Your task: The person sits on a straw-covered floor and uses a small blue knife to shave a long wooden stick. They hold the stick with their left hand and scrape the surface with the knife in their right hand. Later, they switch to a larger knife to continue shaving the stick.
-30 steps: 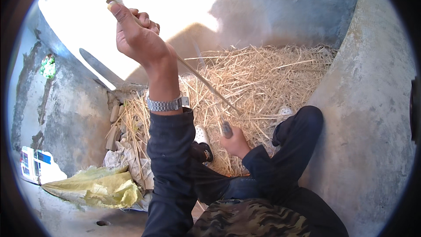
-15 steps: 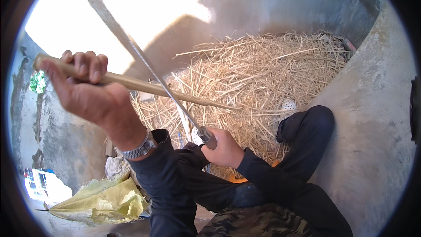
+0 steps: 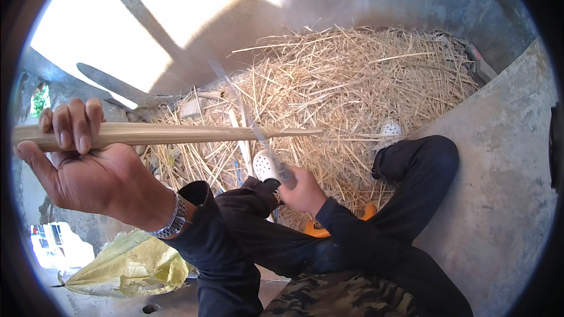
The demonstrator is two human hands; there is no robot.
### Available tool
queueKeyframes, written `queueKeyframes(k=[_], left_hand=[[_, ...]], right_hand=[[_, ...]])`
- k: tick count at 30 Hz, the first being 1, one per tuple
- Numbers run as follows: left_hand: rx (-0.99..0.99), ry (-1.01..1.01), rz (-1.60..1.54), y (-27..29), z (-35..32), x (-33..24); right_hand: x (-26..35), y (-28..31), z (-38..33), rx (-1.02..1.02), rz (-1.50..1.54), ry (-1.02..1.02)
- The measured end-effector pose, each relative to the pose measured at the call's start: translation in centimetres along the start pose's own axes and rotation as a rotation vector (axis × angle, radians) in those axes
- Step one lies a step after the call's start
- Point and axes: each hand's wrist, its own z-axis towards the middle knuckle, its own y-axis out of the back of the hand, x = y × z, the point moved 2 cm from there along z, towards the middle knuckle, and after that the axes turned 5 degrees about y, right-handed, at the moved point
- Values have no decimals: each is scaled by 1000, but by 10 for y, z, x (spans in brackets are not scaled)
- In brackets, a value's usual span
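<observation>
My left hand (image 3: 97,161) is closed around the thick end of a pale wooden stick (image 3: 176,133), which lies nearly level across the view. The stick's thin tip reaches over the straw toward the right. My right hand (image 3: 302,191) grips the handle of a long knife (image 3: 286,175). The blade points away from me and is smeared by motion. It crosses the stick near its thin end; whether the two touch I cannot tell.
Loose dry straw (image 3: 364,82) is heaped against the grey concrete wall (image 3: 388,0). My legs are bent, with white clogs (image 3: 265,165) at the straw's near edge. A yellowish woven sack (image 3: 132,267) lies at lower left. Something orange (image 3: 317,230) shows between my legs.
My left hand has moved left and down, bringing the stick from a slant to nearly level. The knife blade, sharp before, is now blurred. More of the left clog shows.
</observation>
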Motion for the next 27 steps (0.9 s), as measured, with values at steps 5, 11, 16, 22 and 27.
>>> queueKeyframes(k=[5, 11, 16, 22, 27], left_hand=[[-200, -47, 57, 12, 5, 23], [-117, -58, 76, 19, 9, 7], [-179, -15, 6, 0, 11, 21], [-245, -52, 92, 29, 26, 23], [-79, -5, 40, 53, 32, 18]], right_hand=[[-52, 31, 1, 24, -239, -235], [27, 4, 9, 120, -142, -66], [-94, 38, 6, -13, -243, -308], [-28, 20, 8, 48, -189, -174], [1, 1, 36, 106, -200, 37]])
